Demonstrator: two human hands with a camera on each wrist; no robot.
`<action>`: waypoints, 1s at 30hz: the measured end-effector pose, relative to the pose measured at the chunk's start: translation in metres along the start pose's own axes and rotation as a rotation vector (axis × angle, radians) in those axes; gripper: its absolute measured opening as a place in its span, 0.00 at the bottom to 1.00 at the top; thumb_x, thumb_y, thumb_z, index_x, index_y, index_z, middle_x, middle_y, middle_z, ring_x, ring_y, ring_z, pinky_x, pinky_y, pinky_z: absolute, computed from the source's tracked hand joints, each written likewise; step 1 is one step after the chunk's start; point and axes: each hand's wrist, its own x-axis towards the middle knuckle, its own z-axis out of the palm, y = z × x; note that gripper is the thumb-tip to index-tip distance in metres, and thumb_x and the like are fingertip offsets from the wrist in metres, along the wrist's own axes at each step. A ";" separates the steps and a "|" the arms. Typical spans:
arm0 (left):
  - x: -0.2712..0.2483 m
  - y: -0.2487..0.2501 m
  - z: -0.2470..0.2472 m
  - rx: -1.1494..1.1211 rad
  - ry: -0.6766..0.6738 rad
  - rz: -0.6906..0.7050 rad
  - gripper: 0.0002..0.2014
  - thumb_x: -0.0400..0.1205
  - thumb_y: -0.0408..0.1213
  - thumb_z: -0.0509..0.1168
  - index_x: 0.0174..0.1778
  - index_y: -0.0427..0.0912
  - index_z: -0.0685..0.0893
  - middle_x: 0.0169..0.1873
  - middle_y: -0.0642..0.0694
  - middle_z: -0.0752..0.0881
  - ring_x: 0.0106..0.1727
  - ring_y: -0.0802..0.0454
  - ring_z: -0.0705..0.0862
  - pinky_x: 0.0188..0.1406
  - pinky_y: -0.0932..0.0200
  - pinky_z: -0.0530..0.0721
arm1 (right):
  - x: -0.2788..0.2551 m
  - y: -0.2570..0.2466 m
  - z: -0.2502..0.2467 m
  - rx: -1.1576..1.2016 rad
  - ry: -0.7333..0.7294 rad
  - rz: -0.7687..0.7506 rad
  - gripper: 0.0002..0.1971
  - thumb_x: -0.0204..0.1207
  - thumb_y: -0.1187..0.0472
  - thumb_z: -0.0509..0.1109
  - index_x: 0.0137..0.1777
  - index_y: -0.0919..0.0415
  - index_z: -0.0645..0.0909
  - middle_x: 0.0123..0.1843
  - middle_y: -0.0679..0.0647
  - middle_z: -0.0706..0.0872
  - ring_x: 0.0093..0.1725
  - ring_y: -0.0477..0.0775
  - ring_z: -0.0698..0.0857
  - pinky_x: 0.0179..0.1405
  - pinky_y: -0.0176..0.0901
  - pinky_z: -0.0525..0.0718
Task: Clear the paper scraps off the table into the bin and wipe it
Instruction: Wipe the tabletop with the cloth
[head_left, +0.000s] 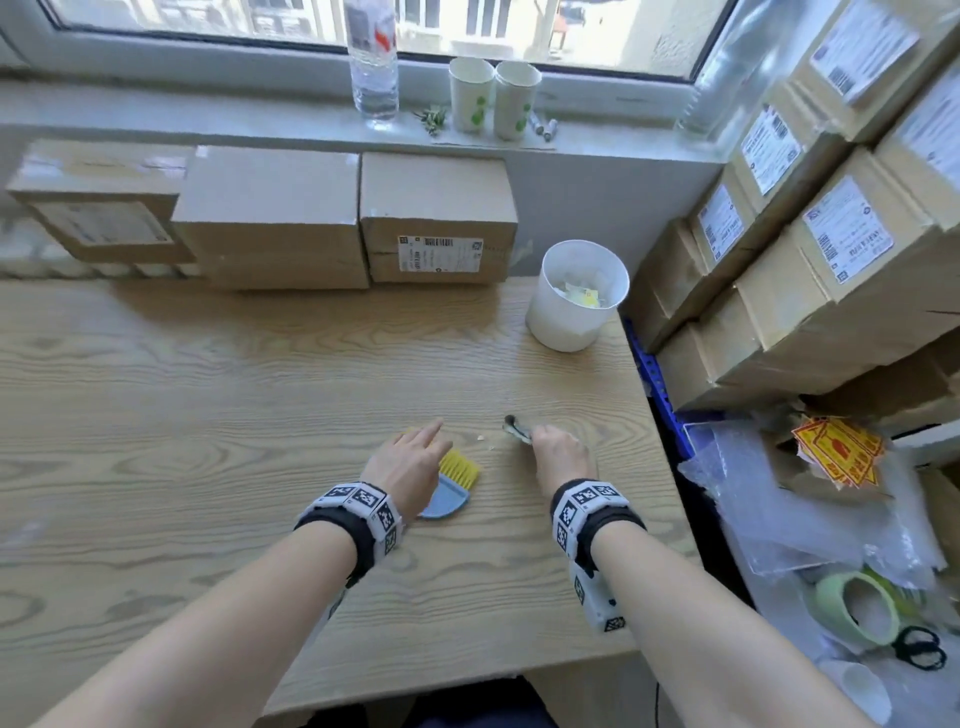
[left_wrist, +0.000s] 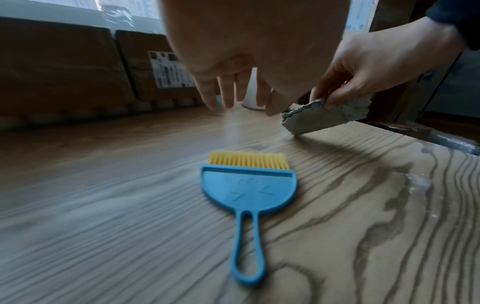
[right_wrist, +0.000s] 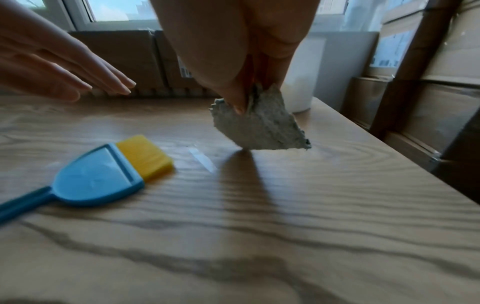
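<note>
**Cloth pinched over the table, brush lying loose beside it**

The right hand (head_left: 558, 454) pinches a grey cloth (right_wrist: 259, 128) between thumb and fingertips, near the table's (head_left: 208, 389) right edge and closer to its front edge than its back. In the head view the cloth is only a small dark fold poking out beyond the knuckles; the right wrist view shows it properly, a rough-edged folded piece hanging down with its lowest corner touching or just above the wood, which cannot be settled from here. The left wrist view shows the same cloth from the side, tilted, its bottom edge at the surface.

The left hand (head_left: 410, 467) is open, fingers straight and together, held above the surface and holding nothing. Under it lies a small brush (left_wrist: 249, 191) with a blue plastic body, looped handle and yellow bristles, flat on the wood with the bristles pointing toward the back edge. The head view hides most of it behind the hand; the left wrist view shows it whole.

Between the two hands a tiny pale scrap (head_left: 481, 438) sits on the wood, seen only from the head. The white bin (head_left: 574, 296) stands at the table's back right corner, with yellow and white paper scraps (head_left: 579, 296) inside. Cardboard boxes (head_left: 322, 223) line the back edge.
</note>
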 end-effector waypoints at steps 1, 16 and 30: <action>-0.009 -0.011 -0.006 -0.003 0.019 -0.003 0.24 0.82 0.31 0.55 0.76 0.43 0.65 0.82 0.42 0.56 0.79 0.46 0.63 0.74 0.52 0.64 | -0.001 -0.015 -0.004 0.002 0.022 -0.008 0.15 0.79 0.74 0.55 0.61 0.63 0.76 0.60 0.59 0.83 0.61 0.61 0.83 0.55 0.51 0.81; -0.153 -0.203 -0.054 -0.016 0.190 -0.236 0.22 0.83 0.33 0.53 0.75 0.41 0.67 0.81 0.41 0.60 0.80 0.47 0.62 0.77 0.53 0.63 | -0.008 -0.273 -0.036 0.300 0.101 -0.297 0.11 0.80 0.66 0.59 0.58 0.61 0.79 0.55 0.60 0.86 0.54 0.61 0.83 0.45 0.44 0.75; -0.248 -0.321 -0.059 -0.057 0.267 -0.592 0.19 0.78 0.32 0.60 0.66 0.39 0.77 0.72 0.39 0.74 0.71 0.44 0.75 0.69 0.51 0.76 | 0.029 -0.434 -0.032 0.306 -0.146 -0.568 0.11 0.81 0.59 0.59 0.56 0.60 0.80 0.51 0.63 0.87 0.49 0.63 0.84 0.45 0.48 0.81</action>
